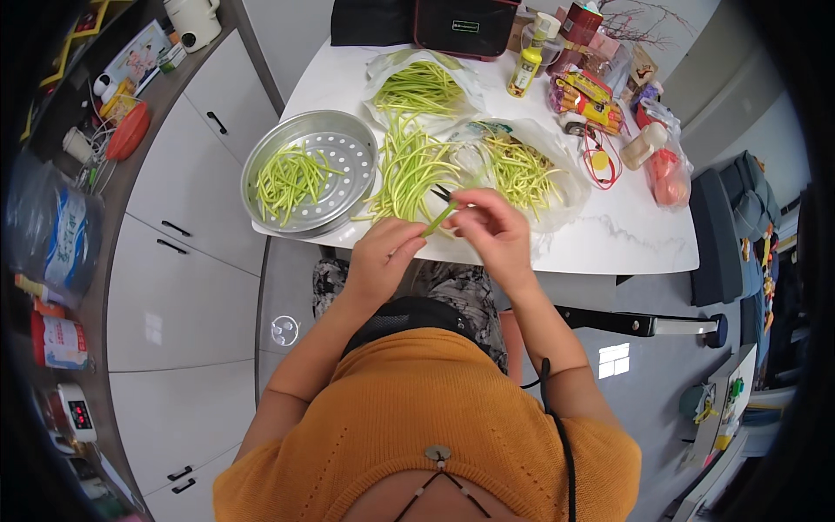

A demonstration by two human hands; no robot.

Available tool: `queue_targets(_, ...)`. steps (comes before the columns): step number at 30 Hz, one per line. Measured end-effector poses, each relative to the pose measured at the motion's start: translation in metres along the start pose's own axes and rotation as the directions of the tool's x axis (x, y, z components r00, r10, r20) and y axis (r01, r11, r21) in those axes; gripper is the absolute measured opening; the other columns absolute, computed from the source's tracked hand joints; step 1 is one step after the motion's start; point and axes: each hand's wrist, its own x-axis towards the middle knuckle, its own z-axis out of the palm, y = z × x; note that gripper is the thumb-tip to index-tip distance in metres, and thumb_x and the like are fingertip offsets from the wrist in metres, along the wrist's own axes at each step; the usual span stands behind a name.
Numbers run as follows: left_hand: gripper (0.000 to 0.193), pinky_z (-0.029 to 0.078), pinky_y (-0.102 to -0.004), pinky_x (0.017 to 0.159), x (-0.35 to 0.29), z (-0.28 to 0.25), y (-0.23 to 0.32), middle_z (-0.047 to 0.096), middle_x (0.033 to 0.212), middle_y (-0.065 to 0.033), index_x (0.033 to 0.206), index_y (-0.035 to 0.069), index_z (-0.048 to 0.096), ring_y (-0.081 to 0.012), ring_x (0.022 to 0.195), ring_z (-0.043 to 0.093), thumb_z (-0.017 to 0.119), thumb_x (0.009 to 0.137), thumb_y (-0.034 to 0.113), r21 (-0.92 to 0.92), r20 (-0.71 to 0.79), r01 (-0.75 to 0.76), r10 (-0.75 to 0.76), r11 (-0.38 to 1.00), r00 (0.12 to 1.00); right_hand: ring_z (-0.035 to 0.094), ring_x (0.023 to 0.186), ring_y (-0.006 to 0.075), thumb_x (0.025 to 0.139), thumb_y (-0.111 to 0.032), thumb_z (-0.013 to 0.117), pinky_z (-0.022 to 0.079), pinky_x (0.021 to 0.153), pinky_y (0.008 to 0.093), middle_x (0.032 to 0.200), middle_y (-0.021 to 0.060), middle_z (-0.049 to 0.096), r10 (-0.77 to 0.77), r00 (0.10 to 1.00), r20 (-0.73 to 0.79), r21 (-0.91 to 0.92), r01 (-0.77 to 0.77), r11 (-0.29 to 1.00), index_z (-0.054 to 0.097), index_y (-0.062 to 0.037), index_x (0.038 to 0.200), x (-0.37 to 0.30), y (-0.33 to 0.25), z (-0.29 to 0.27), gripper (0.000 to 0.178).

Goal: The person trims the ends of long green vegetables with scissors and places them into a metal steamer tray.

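Note:
My left hand [383, 254] pinches a short green stem [440, 219], which looks like a garlic scape, above the table's near edge. Fingers of my right hand [497, 233] close around its upper end. A small dark forked tip [442, 192] shows beside the stem; what it belongs to is hidden. Beyond my hands lies a loose pile of long garlic scapes [404, 170]. To the left, cut pieces [291, 180] sit in a round perforated metal steamer tray [352, 161]. On the right, a plastic bag [570, 178] holds paler scape pieces [519, 171].
Another open bag of scapes [420, 87] stands farther back on the white table [639, 226]. A yellow bottle [525, 70], snack packs [590, 97], a jar [644, 146] and a red cord [600, 165] crowd the right side. A black case [465, 26] stands behind. White cabinets [187, 296] line the left.

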Motion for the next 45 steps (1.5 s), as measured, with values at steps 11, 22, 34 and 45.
queue_targets(11, 0.021, 0.039, -0.0190, 0.064, 0.002, -0.021, -0.007, 0.058, 0.082, 0.0007, 0.104, 0.001, 0.065, -0.0057, 0.074, 0.049, 0.052, 0.092, 0.013, -0.301, 0.113, 0.276, -0.254, 0.913, 0.961, 0.046, 0.062, 0.0051, 0.089, -0.011, 0.059, 0.034, 0.054, 0.0173, 0.078, -0.0013, 0.057, -0.007, 0.997, -0.077, -0.168, -0.006, 0.986, 0.066, -0.0028, 0.103, 0.033, -0.018, -0.076, 0.018)
queue_targets(22, 0.022, 0.036, -0.0177, 0.058, 0.009, -0.025, 0.002, 0.057, 0.077, 0.0038, 0.102, 0.003, 0.065, -0.0028, 0.067, 0.045, 0.050, 0.093, 0.016, -0.339, 0.155, 0.405, -0.374, 0.849, 0.914, 0.054, 0.062, 0.0084, 0.078, -0.024, 0.072, 0.042, 0.053, 0.0193, 0.081, 0.0064, 0.062, 0.156, 0.825, 0.543, 0.386, -0.411, 0.826, 0.060, 0.0000, 0.105, 0.018, 0.007, -0.062, 0.038)
queue_targets(34, 0.023, 0.034, -0.0176, 0.058, 0.006, -0.010, -0.002, 0.055, 0.073, 0.0042, 0.099, 0.003, 0.066, -0.0036, 0.066, 0.045, 0.051, 0.094, 0.021, -0.376, 0.336, 0.486, -0.373, 0.789, 0.865, 0.054, 0.077, 0.0140, 0.066, -0.044, 0.080, 0.044, 0.067, 0.0257, 0.103, 0.0051, 0.059, 0.046, 0.903, 0.428, 0.481, -0.271, 0.834, 0.045, 0.0044, 0.131, 0.007, 0.000, -0.038, 0.088)
queue_targets(45, 0.024, 0.037, -0.0184, 0.059, 0.004, -0.005, 0.004, 0.056, 0.075, 0.0034, 0.099, 0.001, 0.065, -0.0039, 0.067, 0.046, 0.051, 0.093, 0.020, -0.341, 0.367, 0.502, -0.379, 0.795, 0.850, 0.062, 0.087, 0.0151, 0.090, -0.029, 0.059, 0.048, 0.073, 0.0267, 0.113, 0.0134, 0.061, 0.069, 0.949, 0.307, 0.236, -0.146, 0.961, 0.052, 0.0017, 0.125, 0.003, 0.007, -0.038, 0.047)
